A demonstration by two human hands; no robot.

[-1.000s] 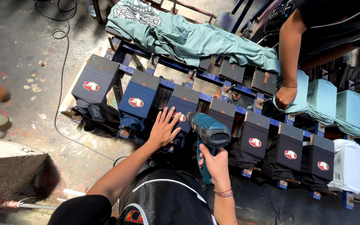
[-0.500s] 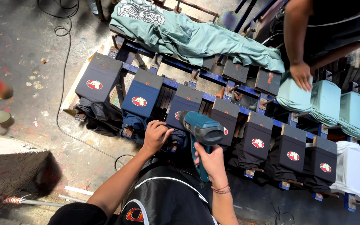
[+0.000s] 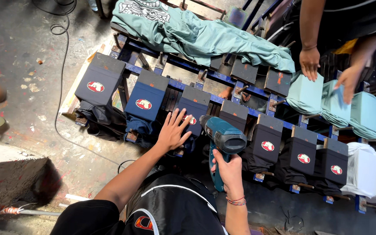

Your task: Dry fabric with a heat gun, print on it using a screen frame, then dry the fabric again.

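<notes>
Teal plastic cases the heat gun (image 3: 223,146), which the right hand (image 3: 229,170) grips by the handle with all fingers wrapped tight, its nozzle pointing toward the navy shirt (image 3: 193,114) stretched over a printing pallet. The left hand (image 3: 172,130) lies flat on that same shirt, fingers spread wide and holding nothing, palm just beside the red and white oval print. Similar navy and black shirts sit on neighbouring pallets along the blue metal frame (image 3: 223,99), each with the same oval print. A crumpled teal shirt (image 3: 205,37) is draped over the frame's far side. At upper right, another person's hand (image 3: 310,63) rests on a pale green folded shirt (image 3: 306,93), and their other hand, blurred, seems to hover over the next one. A black cable (image 3: 59,65) trails across the paint-spattered concrete floor (image 3: 18,100).
</notes>
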